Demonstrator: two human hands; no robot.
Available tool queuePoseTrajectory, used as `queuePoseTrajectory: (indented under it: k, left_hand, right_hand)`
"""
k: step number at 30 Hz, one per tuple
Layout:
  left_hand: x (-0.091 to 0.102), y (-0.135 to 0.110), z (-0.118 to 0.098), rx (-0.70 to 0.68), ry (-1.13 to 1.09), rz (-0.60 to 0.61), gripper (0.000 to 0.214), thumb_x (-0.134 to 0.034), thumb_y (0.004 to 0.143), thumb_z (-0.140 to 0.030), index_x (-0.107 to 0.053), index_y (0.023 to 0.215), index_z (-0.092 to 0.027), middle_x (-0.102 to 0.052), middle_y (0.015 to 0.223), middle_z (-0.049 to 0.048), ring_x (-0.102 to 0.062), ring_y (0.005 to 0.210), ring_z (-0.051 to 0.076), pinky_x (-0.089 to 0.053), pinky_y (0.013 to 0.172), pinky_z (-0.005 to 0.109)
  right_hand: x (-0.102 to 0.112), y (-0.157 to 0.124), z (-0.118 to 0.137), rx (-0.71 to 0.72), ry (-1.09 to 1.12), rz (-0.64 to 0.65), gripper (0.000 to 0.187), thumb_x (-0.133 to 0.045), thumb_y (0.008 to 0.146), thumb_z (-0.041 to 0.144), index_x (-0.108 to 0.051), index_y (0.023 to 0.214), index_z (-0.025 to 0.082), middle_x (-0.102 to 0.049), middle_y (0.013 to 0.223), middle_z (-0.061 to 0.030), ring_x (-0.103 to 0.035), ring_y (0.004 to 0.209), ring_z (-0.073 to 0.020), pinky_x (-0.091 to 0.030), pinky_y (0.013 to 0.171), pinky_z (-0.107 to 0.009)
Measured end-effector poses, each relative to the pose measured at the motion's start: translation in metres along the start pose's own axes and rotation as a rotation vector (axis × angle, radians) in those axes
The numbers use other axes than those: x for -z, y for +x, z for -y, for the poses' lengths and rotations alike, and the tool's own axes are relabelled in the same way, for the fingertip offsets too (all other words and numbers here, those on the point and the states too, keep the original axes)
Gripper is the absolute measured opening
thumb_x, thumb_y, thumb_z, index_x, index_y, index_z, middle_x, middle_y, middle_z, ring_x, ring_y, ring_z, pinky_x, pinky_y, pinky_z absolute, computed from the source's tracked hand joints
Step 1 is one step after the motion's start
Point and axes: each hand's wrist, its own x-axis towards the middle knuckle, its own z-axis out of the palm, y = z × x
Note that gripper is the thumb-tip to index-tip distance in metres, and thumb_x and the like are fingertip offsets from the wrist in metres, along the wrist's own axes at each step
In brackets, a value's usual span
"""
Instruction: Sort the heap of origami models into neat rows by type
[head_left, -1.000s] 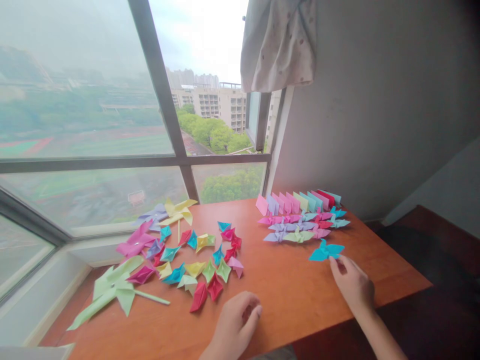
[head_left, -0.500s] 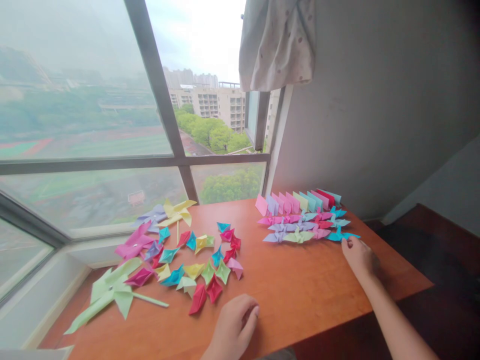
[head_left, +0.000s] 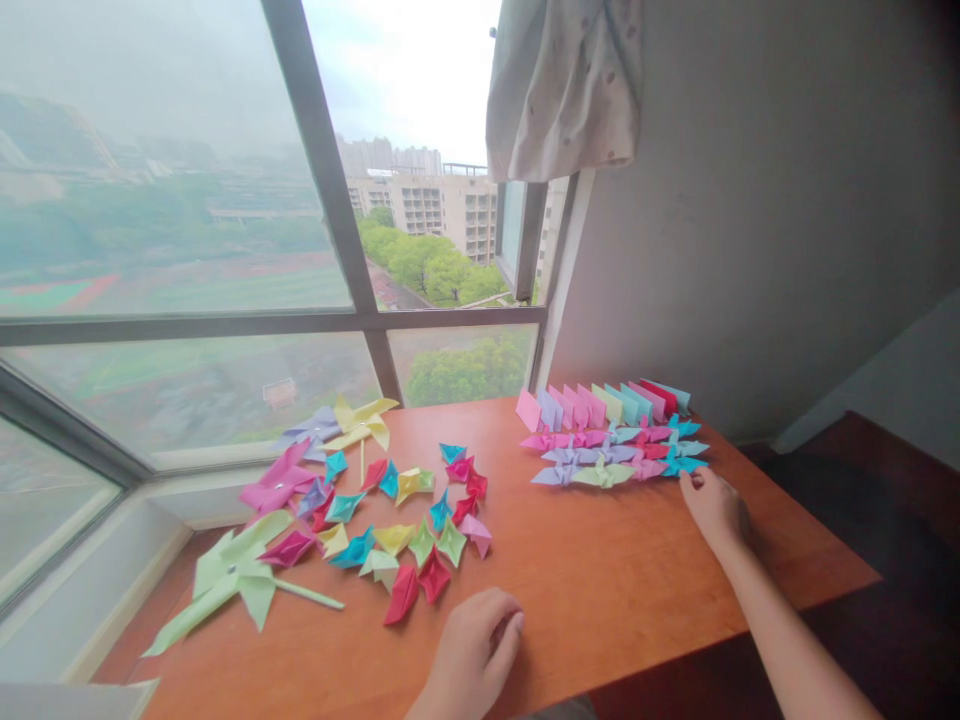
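On the right of the table, my right hand (head_left: 716, 508) has its fingers pinched together at the near edge of a blue paper crane (head_left: 681, 466). That crane stands at the right end of the front row, beside a pink crane (head_left: 646, 466) and a pale green crane (head_left: 602, 474). A lavender crane (head_left: 556, 475) sits at the row's left end. My left hand (head_left: 480, 640) rests on the table near the front edge, loosely curled, with nothing visible in it. Nearest to it are red folded paper pieces (head_left: 402, 595).
Behind the cranes stands a row of folded paper cards (head_left: 600, 404). Colourful folded paper pieces (head_left: 352, 548) spread over the table's left half, with several pinwheels, including a green pinwheel (head_left: 234, 572), along the window side. The wooden table (head_left: 600, 570) meets a window and a grey wall.
The blue crane has shifted slightly left, closer to its row, with my right fingertips at it. The view has turned a little; my left hand stays put on the table.
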Motion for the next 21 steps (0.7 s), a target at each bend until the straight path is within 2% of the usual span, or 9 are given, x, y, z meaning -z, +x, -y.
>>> queuePoseTrajectory:
  k: [8,13,16,21]
  left_hand:
    - [0.0,-0.001,0.001,0.001,0.002,0.001,0.017,-0.047,0.093,-0.019,-0.06,0.082,-0.02,-0.064,0.075,0.0034,-0.057,0.07,0.017,-0.037,0.063,0.025]
    - [0.0,-0.001,0.0,0.015,-0.019,-0.007,0.015,-0.049,0.091,-0.016,-0.06,0.082,-0.019,-0.063,0.073,0.0022,-0.055,0.068,0.017,-0.036,0.062,0.025]
    - [0.0,-0.002,-0.001,0.031,-0.078,-0.039,0.015,-0.049,0.091,-0.017,-0.061,0.082,-0.019,-0.063,0.074,0.002,-0.055,0.067,0.016,-0.037,0.062,0.024]
    - [0.001,-0.008,-0.001,0.03,-0.175,-0.131,0.017,-0.049,0.092,-0.02,-0.063,0.083,-0.018,-0.062,0.072,0.0023,-0.054,0.065,0.015,-0.038,0.06,0.023]
  right_hand:
    - [-0.003,0.0,-0.004,-0.047,0.133,-0.025,0.02,-0.054,0.082,0.036,-0.065,0.083,0.019,-0.071,0.081,-0.0076,-0.06,0.071,-0.0203,-0.035,0.06,-0.028]
    - [0.0,-0.02,-0.001,-0.142,0.246,-0.099,0.03,-0.05,0.083,0.044,-0.064,0.091,0.018,-0.072,0.089,-0.0113,-0.063,0.079,-0.0246,-0.04,0.063,-0.031]
    - [0.003,-0.047,0.022,-0.121,0.307,-0.067,0.035,-0.047,0.083,0.049,-0.066,0.088,0.019,-0.072,0.087,-0.0115,-0.065,0.078,-0.0253,-0.043,0.063,-0.032]
    - [0.007,-0.108,0.089,0.127,0.539,0.055,0.038,-0.05,0.084,0.054,-0.067,0.084,0.02,-0.073,0.08,-0.0078,-0.066,0.071,-0.0228,-0.048,0.065,-0.03]
